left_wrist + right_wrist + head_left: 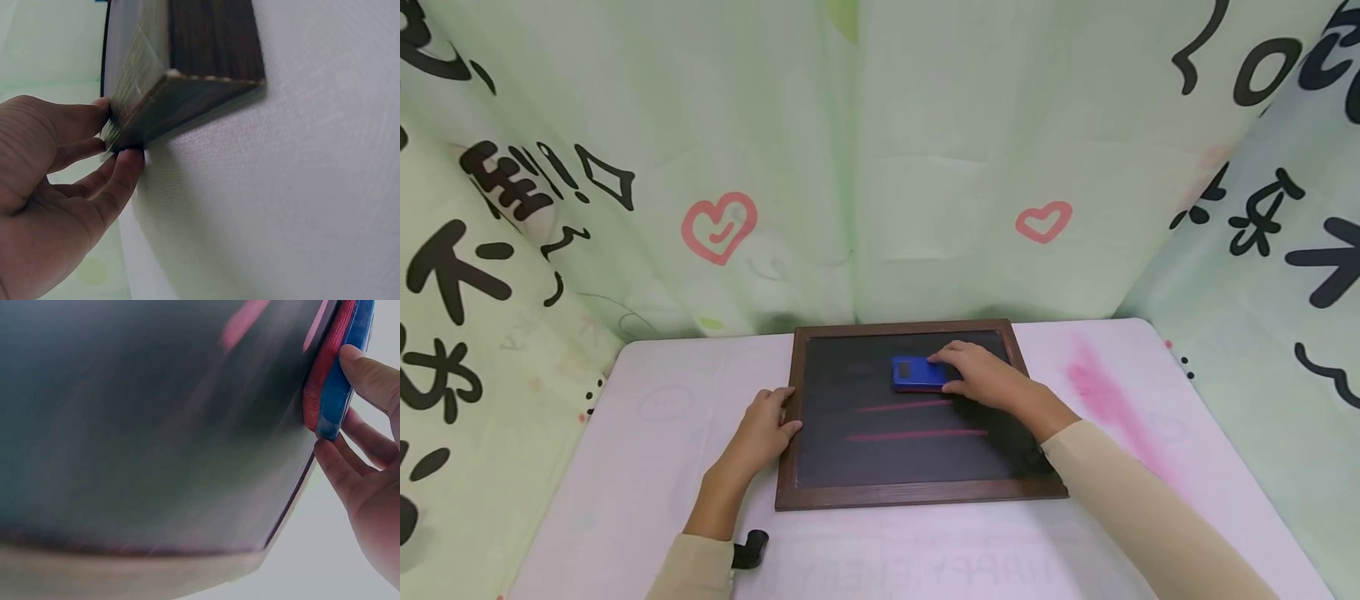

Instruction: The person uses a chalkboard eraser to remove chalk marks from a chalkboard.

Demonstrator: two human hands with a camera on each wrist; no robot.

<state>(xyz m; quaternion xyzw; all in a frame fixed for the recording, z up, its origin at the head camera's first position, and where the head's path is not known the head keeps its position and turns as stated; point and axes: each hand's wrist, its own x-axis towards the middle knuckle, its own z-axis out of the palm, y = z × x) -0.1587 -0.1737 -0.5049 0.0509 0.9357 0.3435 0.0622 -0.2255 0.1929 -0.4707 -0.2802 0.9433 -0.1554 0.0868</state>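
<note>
A framed blackboard [842,358] lies on the white table, its brown wooden rim running all round. My right hand [981,375] grips a blue board eraser [917,372] by its right end, thumb on one side and fingers on the other. In the right wrist view the red felt side of the eraser [328,369] faces the black surface. Two pink chalk lines [917,435] cross the board below the eraser. At the board's left edge my left hand [767,425] pinches the frame [215,37], with the thumb and fingers on either side of it.
The white table [685,433] carries a pink smear [1105,392] to the right of the board. A pale green curtain [917,208] with black writing and pink hearts hangs behind and on both sides. A black band with a stub [750,550] sits at the left wrist.
</note>
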